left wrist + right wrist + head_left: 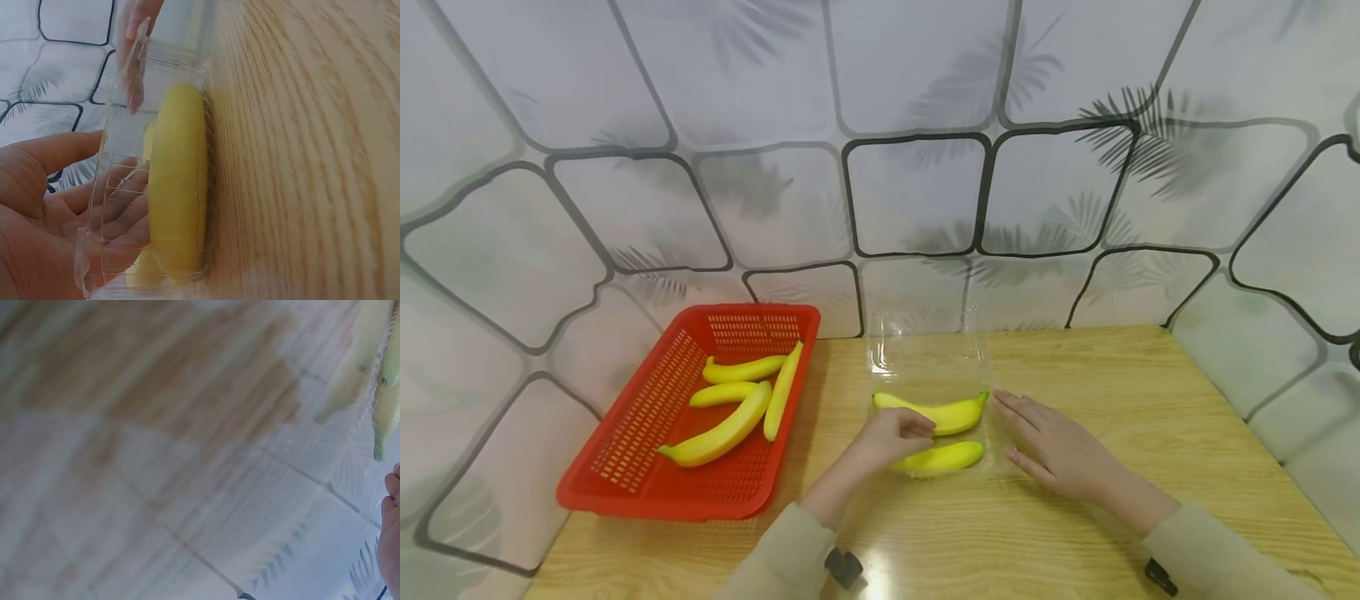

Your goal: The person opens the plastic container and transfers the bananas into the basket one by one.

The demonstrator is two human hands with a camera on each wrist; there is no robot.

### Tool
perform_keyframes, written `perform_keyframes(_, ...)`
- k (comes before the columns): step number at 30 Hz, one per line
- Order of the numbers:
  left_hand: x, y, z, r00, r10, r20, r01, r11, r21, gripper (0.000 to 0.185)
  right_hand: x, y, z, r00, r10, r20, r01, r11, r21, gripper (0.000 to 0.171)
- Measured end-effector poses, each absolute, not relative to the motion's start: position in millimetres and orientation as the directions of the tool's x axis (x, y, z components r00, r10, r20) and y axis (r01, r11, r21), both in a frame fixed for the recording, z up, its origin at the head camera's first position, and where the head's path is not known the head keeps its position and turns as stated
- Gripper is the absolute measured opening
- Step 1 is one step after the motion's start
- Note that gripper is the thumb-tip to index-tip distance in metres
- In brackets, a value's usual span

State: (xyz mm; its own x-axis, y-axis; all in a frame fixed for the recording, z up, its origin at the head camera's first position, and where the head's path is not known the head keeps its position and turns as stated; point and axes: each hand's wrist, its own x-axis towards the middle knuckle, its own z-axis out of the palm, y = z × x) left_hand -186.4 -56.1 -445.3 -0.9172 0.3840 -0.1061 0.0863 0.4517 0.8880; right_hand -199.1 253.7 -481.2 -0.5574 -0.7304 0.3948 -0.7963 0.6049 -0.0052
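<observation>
Two yellow bananas lie side by side in a clear plastic box, the rear banana point(961, 413) and the front banana point(951, 457). The box's transparent lid point(928, 346) stands raised behind them. My left hand point(891, 437) is over the left part of both bananas, covering some of each. In the left wrist view its loosely bent fingers point(128, 194) show through the box wall point(172, 56), just behind the front banana point(178, 181), with the thumb held apart. My right hand point(1060, 450) lies with straight fingers along the box's right edge, its fingertips near the rear banana's tip.
A red plastic basket point(677, 507) stands on the left of the wooden table point(1120, 375), holding several more bananas point(722, 429). A patterned wall covering point(913, 196) rises behind the table and along both sides.
</observation>
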Motion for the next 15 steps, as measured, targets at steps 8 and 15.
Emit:
perform_keyframes(8,-188.9,-55.3,-446.1,-0.891,0.428,-0.153,0.074,0.468,0.881,0.029,-198.6,253.6,-480.6,-0.556,-0.732,0.394,-0.798,0.603,-0.004,0.075)
perform_keyframes(15,-190.0,-56.2,-444.6,-0.869,0.462,-0.176,0.087,0.495,0.865,0.031,-198.0,253.6,-480.6,-0.561,-0.728,0.393,-0.796,0.605,-0.014,0.074)
